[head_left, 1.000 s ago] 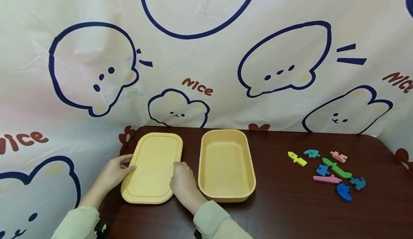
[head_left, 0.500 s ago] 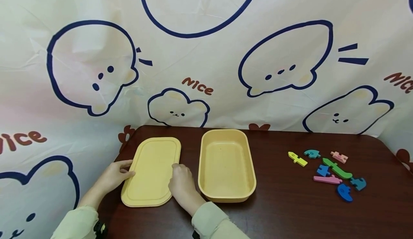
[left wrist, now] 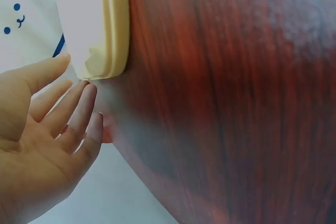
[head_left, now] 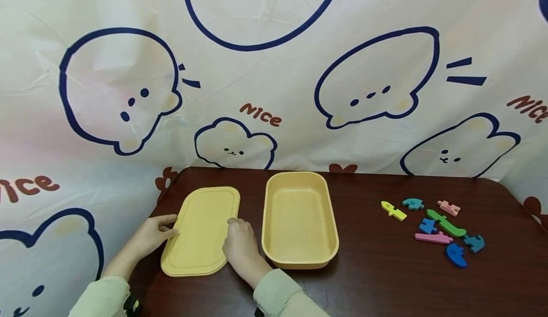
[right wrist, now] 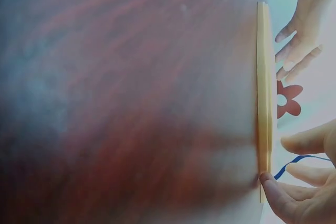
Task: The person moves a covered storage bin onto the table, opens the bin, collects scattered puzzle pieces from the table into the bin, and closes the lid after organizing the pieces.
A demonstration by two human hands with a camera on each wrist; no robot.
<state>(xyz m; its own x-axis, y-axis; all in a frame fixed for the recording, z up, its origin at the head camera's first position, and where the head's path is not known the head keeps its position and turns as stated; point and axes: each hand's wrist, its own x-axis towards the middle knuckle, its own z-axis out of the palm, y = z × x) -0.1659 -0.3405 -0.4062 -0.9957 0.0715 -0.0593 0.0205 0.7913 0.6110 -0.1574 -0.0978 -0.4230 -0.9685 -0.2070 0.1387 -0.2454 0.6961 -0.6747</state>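
A pale yellow lid (head_left: 201, 231) lies on the table in the head view, between both hands. At its left edge is my left hand (head_left: 149, 236), thumb tip at the rim. The left wrist view shows that hand's (left wrist: 50, 124) fingers long and relaxed, tips by the lid's corner (left wrist: 113, 30). My right hand (head_left: 244, 249) is at the lid's right edge. In the right wrist view, one fingertip of the right hand (right wrist: 304, 177) touches the lid's edge (right wrist: 264, 98), while another digit stands apart from it. Right of it stands an empty yellow box (head_left: 300, 226).
Several colourful puzzle pieces, among them a green piece (head_left: 446, 222), a yellow piece (head_left: 393, 210) and a pink piece (head_left: 432, 237), lie on the right of the dark brown table (head_left: 364, 288). A printed cloth (head_left: 295, 84) hangs behind the table's far edge.
The lid's far edge has come down and toward me, its near edge slightly too. Both hands have shifted a little nearer along with it. Box and puzzle pieces stay put.
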